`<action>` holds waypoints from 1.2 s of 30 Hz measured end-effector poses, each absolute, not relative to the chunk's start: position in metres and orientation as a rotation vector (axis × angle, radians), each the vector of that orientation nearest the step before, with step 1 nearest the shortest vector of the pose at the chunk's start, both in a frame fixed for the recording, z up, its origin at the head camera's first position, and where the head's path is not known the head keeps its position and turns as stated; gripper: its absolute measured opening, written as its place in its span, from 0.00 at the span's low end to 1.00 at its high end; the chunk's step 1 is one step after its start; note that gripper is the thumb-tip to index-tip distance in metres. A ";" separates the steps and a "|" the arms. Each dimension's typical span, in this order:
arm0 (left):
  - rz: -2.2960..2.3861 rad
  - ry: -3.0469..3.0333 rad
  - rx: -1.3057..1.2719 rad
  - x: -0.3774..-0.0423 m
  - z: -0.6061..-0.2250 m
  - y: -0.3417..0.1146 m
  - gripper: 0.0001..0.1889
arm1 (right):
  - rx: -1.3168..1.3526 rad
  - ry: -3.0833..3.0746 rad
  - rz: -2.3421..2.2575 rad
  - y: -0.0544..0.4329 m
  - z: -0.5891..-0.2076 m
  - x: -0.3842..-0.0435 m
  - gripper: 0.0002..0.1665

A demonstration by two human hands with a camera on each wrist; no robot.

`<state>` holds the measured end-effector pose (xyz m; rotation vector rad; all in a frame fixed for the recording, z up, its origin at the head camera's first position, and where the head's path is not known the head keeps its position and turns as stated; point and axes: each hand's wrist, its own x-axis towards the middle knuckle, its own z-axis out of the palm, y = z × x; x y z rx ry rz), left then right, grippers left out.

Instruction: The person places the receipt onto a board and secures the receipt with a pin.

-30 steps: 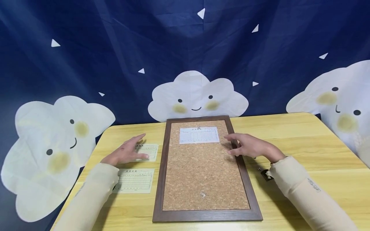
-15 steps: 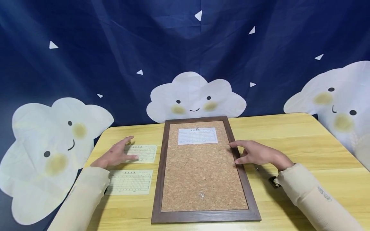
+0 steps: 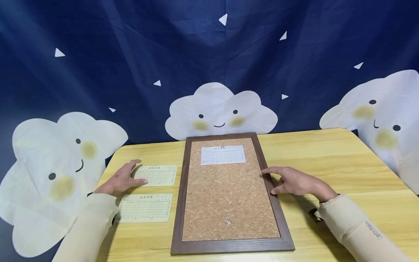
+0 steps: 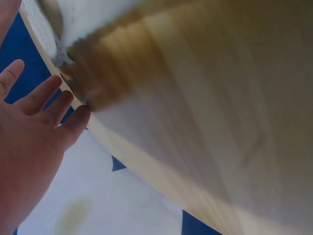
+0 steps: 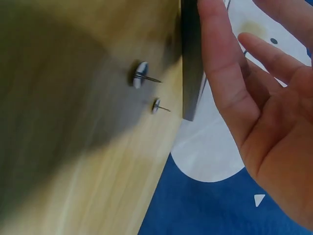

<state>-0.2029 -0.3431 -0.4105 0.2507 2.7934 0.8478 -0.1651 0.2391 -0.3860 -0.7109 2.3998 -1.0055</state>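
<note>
A cork board (image 3: 229, 196) with a dark brown wooden frame lies on the table. Near its top sits a white printed form (image 3: 222, 156), with a small shiny pin (image 3: 223, 147) at its upper edge. Two pale yellow-green forms, an upper one (image 3: 158, 175) and a lower one (image 3: 145, 208), lie left of the board. My left hand (image 3: 122, 179) is at the left end of the upper form, fingers spread, holding nothing. My right hand (image 3: 296, 181) is at the frame's right side, fingers extended and fingertips over the frame. Two thumbtacks, one larger-looking (image 5: 141, 76) and one smaller-looking (image 5: 156, 106), lie beside the board.
The light wooden table (image 3: 327, 156) extends to both sides of the board. Behind it hangs a dark blue curtain (image 3: 144, 43) printed with white clouds. A small dark object (image 3: 315, 215) shows at the right cuff.
My left hand has drawn back leftward, uncovering more of the upper form. My right hand has moved right and toward me, from over the cork to the frame's edge.
</note>
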 end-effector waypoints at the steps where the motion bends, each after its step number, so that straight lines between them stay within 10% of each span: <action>1: 0.847 2.794 0.240 -0.202 -0.410 -0.345 0.52 | -0.717 2.401 -1.007 0.240 -0.387 -0.164 0.40; 36: 0.790 2.806 -0.059 -0.212 -0.406 -0.350 0.36 | -0.818 2.342 -1.124 0.247 -0.403 -0.156 0.37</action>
